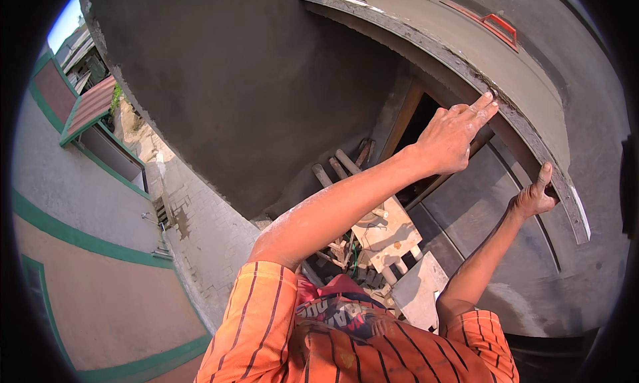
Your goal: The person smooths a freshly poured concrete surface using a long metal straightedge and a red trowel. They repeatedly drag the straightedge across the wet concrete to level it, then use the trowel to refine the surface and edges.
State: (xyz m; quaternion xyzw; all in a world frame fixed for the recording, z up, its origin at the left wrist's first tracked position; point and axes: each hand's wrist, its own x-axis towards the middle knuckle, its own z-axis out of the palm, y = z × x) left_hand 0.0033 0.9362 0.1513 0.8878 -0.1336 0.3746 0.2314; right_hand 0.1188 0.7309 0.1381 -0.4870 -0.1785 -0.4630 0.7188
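My left hand (466, 127) grips a long metal straightedge (405, 31), with two fingers over the bar's face just right of the middle of the view. My right hand (536, 195) holds the same bar near its lower end, thumb up and fingers partly hidden behind it. The bar lies along the edge of a grey plastered ledge (532, 97), looking curved through the lens. A red-handled float (499, 30) rests on the ledge above the bar. Pale dust marks my fingers and forearms.
Below are poles (321, 175) and boards (386, 236) beside a dark opening (413, 127). Dark plastered wall (219, 77) fills the upper left. A paved path (203, 216) runs past a building with green trim (100, 246) at left.
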